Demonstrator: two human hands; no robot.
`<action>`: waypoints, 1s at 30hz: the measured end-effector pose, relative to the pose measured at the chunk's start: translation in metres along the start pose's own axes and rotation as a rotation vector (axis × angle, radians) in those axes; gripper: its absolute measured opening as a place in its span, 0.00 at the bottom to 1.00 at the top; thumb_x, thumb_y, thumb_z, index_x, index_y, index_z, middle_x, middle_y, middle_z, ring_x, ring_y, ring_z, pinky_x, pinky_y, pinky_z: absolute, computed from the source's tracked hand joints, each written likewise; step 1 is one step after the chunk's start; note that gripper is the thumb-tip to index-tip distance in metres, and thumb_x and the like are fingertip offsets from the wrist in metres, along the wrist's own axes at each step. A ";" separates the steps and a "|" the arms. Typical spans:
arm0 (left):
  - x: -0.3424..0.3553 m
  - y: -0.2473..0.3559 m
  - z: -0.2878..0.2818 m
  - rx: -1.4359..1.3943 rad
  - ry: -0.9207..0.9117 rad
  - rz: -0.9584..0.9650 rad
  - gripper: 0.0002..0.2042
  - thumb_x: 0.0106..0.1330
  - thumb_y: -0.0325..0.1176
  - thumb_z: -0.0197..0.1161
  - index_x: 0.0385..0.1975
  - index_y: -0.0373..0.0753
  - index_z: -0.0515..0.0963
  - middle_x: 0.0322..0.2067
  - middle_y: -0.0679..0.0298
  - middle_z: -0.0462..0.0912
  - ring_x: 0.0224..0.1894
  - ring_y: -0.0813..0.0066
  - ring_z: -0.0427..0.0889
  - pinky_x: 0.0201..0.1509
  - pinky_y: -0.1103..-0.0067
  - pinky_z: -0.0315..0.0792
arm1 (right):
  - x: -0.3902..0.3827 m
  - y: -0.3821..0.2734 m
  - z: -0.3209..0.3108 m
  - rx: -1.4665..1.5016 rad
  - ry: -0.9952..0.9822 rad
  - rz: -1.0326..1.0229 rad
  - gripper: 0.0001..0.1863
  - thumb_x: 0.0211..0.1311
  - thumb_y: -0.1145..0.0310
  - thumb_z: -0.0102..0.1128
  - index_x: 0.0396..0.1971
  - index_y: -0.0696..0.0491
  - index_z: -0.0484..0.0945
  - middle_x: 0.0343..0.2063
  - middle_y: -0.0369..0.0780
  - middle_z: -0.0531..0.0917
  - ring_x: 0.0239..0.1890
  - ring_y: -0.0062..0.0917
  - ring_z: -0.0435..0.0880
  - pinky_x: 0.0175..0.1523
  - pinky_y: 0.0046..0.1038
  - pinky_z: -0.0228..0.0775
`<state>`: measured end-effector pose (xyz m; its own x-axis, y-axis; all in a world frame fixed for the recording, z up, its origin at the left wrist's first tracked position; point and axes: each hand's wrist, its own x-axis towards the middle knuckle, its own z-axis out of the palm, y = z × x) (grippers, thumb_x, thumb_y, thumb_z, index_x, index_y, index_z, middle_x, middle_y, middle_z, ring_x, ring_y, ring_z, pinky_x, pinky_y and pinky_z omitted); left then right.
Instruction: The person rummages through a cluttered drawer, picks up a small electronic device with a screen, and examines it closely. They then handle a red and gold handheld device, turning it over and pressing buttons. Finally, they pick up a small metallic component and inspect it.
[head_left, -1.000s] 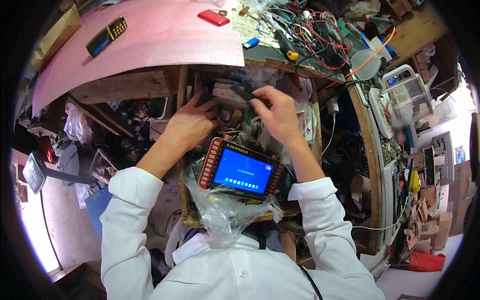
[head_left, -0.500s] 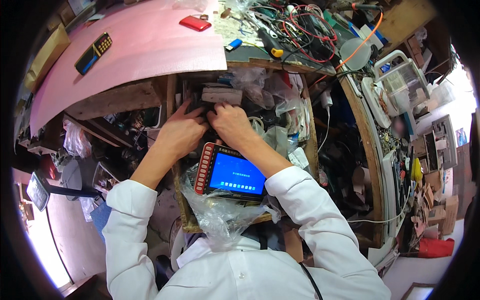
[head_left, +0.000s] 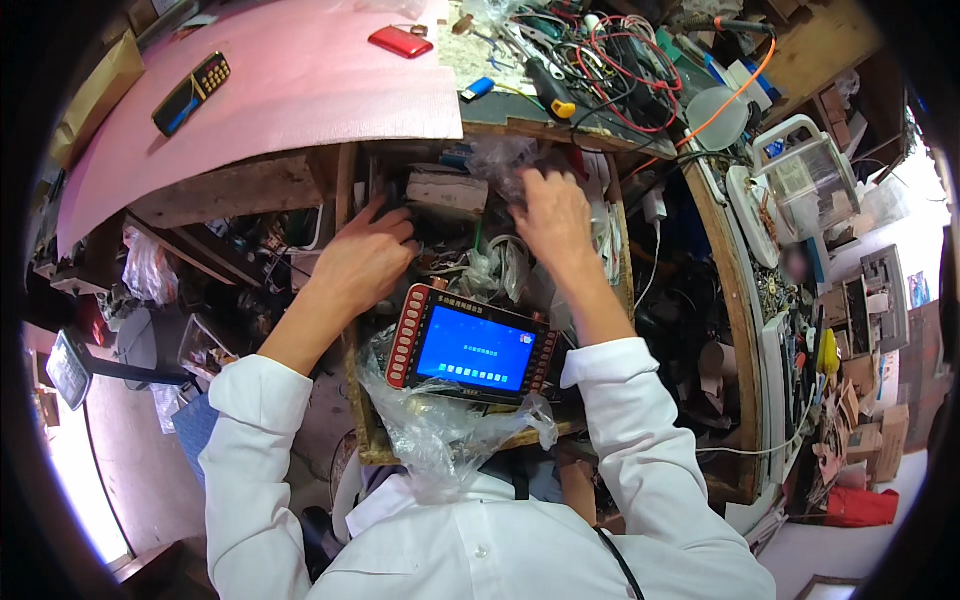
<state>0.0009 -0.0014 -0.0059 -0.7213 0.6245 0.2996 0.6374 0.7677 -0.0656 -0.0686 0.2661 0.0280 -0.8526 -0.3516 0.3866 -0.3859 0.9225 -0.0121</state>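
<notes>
An open wooden drawer [head_left: 352, 400] full of clutter lies before me. At its left side my left hand [head_left: 366, 258] reaches down among dark items, fingers apart, the tips partly hidden. My right hand [head_left: 560, 222] is at the drawer's far right, fingers curled onto a crumpled clear plastic bag [head_left: 497, 160]. Between the hands sit a pale worn box [head_left: 447, 193] and a bundle of whitish cable [head_left: 512, 262]. A red-and-black media player [head_left: 475, 343] with a lit blue screen rests at the near end, on clear plastic wrap [head_left: 440, 435]; neither hand touches it.
Pink foam sheet [head_left: 300, 110] covers the bench beyond, bearing a keypad device [head_left: 192, 94] and a red case [head_left: 400, 41]. Tangled cables [head_left: 630, 65] and a yellow-black tool [head_left: 551, 92] lie far right. A clear plastic container [head_left: 808, 170] stands right; a white cable [head_left: 650, 250] hangs beside the drawer.
My right hand has moved right and away from my left hand, onto the plastic bag. This uncovers the cable bundle and the player's right side. My left hand stays nearly in place.
</notes>
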 end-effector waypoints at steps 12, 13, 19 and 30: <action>-0.002 -0.001 -0.002 0.013 -0.101 -0.040 0.08 0.57 0.31 0.64 0.35 0.41 0.85 0.45 0.66 0.84 0.64 0.67 0.76 0.78 0.64 0.61 | 0.003 0.020 -0.006 0.231 0.077 -0.063 0.15 0.54 0.73 0.70 0.44 0.48 0.85 0.37 0.43 0.84 0.44 0.42 0.84 0.47 0.42 0.78; -0.001 -0.001 -0.002 0.013 -0.105 -0.039 0.08 0.57 0.31 0.64 0.35 0.41 0.85 0.45 0.66 0.84 0.64 0.67 0.76 0.78 0.64 0.60 | 0.002 0.018 -0.008 0.249 0.105 -0.172 0.14 0.53 0.73 0.70 0.42 0.49 0.85 0.37 0.43 0.84 0.45 0.41 0.84 0.47 0.41 0.79; -0.002 -0.001 0.000 0.013 -0.083 -0.032 0.08 0.57 0.31 0.64 0.35 0.41 0.85 0.45 0.66 0.85 0.64 0.67 0.76 0.78 0.64 0.61 | -0.013 0.013 0.014 -0.112 -0.095 -0.276 0.19 0.53 0.76 0.64 0.47 0.48 0.83 0.42 0.41 0.83 0.43 0.40 0.86 0.45 0.40 0.80; -0.002 -0.002 0.002 0.012 -0.085 -0.020 0.07 0.58 0.32 0.64 0.34 0.41 0.85 0.43 0.65 0.84 0.63 0.67 0.76 0.78 0.64 0.60 | 0.000 0.056 0.006 0.859 -0.251 0.081 0.23 0.61 0.72 0.69 0.56 0.55 0.77 0.48 0.42 0.84 0.50 0.33 0.82 0.57 0.32 0.73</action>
<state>0.0007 -0.0035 -0.0086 -0.7546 0.6185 0.2191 0.6198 0.7815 -0.0715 -0.0926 0.3168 0.0219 -0.9018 -0.4079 0.1430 -0.3658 0.5439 -0.7552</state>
